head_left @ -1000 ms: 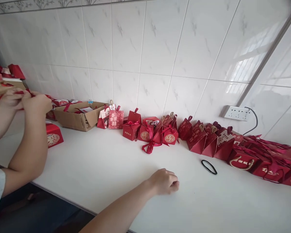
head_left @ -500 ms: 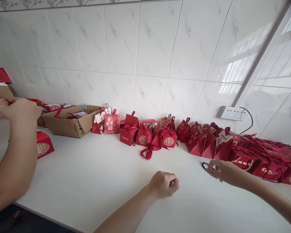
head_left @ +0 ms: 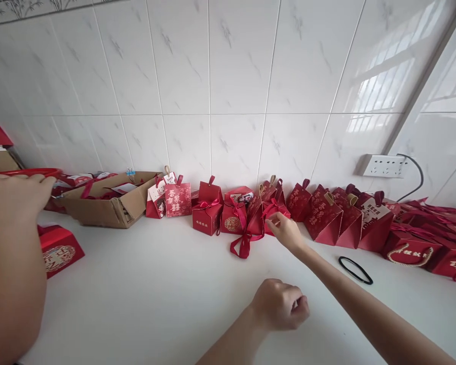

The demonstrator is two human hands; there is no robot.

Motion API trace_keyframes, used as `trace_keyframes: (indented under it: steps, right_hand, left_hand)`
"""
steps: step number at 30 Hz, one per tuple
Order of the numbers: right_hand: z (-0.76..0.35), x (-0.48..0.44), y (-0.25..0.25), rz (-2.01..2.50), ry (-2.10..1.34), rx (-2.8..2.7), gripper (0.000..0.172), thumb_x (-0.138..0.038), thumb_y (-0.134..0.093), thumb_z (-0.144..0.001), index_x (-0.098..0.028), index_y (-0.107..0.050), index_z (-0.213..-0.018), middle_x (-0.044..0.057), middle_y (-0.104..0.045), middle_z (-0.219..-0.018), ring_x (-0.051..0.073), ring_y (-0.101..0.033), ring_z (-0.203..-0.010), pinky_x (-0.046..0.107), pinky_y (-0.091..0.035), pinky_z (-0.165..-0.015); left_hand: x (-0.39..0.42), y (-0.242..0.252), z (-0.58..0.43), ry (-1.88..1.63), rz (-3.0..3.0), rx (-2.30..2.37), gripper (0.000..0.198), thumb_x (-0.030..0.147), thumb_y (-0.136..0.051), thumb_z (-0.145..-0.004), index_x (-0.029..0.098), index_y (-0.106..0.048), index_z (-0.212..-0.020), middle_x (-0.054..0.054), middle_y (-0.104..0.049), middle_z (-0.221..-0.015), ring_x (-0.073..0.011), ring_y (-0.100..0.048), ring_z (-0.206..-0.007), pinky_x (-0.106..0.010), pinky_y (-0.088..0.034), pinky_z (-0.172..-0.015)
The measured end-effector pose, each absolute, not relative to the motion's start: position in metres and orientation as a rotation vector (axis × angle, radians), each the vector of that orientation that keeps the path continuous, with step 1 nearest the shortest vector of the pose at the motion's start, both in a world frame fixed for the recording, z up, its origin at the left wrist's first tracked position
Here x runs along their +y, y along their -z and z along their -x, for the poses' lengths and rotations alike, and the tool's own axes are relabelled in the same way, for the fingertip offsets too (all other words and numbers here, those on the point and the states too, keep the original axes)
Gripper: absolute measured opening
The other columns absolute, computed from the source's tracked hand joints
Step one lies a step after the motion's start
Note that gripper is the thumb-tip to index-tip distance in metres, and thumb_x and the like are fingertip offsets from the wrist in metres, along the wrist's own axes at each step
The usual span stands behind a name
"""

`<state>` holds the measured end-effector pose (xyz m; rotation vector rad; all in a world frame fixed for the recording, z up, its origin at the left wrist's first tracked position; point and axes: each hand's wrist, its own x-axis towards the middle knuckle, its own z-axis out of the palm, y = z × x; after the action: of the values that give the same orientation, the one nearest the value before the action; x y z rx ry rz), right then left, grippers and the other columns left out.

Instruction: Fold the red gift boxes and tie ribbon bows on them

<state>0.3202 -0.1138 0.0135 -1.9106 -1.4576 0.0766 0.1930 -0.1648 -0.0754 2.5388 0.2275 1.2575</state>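
My left hand (head_left: 280, 304) is curled into a loose fist just above the white table (head_left: 148, 304), with nothing visible in it. My right hand (head_left: 287, 234) reaches across to a red gift box (head_left: 275, 205) with a ribbon bow, its fingers bent and slightly apart at the front of the box. Whether the fingertips touch the box or bow, I cannot tell. Left of it stand another red box with a gold round emblem (head_left: 233, 223) and a red box with a bow (head_left: 207, 218). A loop of red ribbon (head_left: 243, 246) lies in front. Below my right forearm is a black elastic band (head_left: 355, 269).
Red triangular boxes (head_left: 325, 218) and flatter red boxes (head_left: 412, 248) line the right side. A cardboard tray (head_left: 99, 210) and a red box (head_left: 63, 251) are at left, beside another person's arm (head_left: 11, 263). A power strip (head_left: 385, 166) is by the tiled wall.
My right hand has moved left from the black band to the bowed red box, leaving the band on the table. My left hand stays a fist. The other person's hand has shifted.
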Motion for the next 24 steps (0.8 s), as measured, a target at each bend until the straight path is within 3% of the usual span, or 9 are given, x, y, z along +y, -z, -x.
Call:
trace_keyframes:
  steps: [3,6,12,18,24]
  right_hand:
    - [-0.308,-0.090,-0.013,1.879,-0.045,-1.303,0.031,-0.044,-0.052,-0.084,-0.019,-0.054,-0.101,0.009,-0.066,-0.102,0.022,-0.064,-0.090,0.031,-0.047,-0.072]
    - [-0.303,-0.072,-0.014,1.856,-0.019,-1.181,0.037,-0.049,-0.052,-0.083,-0.017,-0.055,-0.102,0.012,-0.063,-0.107,0.025,-0.062,-0.095,0.034,-0.046,-0.076]
    - [-0.312,-0.069,-0.023,1.841,-0.057,-1.096,0.020,-0.037,-0.052,-0.079,-0.019,-0.059,-0.073,0.007,-0.068,-0.084,0.021,-0.062,-0.078,0.030,-0.043,-0.067]
    - [-0.324,-0.103,-0.028,1.775,-0.028,-1.083,0.018,-0.034,-0.047,-0.075,-0.020,-0.052,-0.065,0.005,-0.064,-0.073,0.019,-0.056,-0.066,0.029,-0.039,-0.060]
    - [-0.337,-0.149,-0.030,1.668,-0.067,-1.078,0.019,-0.037,-0.051,-0.073,-0.021,-0.046,-0.063,0.002,-0.057,-0.062,0.016,-0.054,-0.054,0.028,-0.041,-0.051]
  left_hand:
    - [-0.164,0.076,-0.194,-1.344,-2.585,0.195,0.025,0.017,-0.041,-0.068,0.020,-0.023,-0.051,0.007,-0.028,-0.038,-0.0070,-0.010,-0.038,-0.020,-0.023,-0.038]
    - [-0.162,0.077,-0.195,-1.392,-2.623,0.195,0.026,0.016,-0.042,-0.067,0.019,-0.022,-0.050,0.007,-0.026,-0.038,-0.0068,-0.009,-0.038,-0.020,-0.021,-0.038]
    - [-0.160,0.074,-0.193,-1.316,-2.624,0.243,0.028,0.015,-0.043,-0.066,0.019,-0.020,-0.050,0.007,-0.025,-0.038,-0.0071,-0.008,-0.038,-0.021,-0.021,-0.038]
    - [-0.158,0.068,-0.187,-1.206,-2.550,0.346,0.030,0.017,-0.043,-0.072,0.019,-0.021,-0.051,0.007,-0.026,-0.040,-0.0071,-0.016,-0.039,-0.021,-0.028,-0.043]
    - [-0.157,0.062,-0.185,-1.107,-2.499,0.399,0.029,0.017,-0.042,-0.075,0.020,-0.024,-0.053,0.006,-0.030,-0.044,-0.0082,-0.022,-0.043,-0.024,-0.026,-0.046]
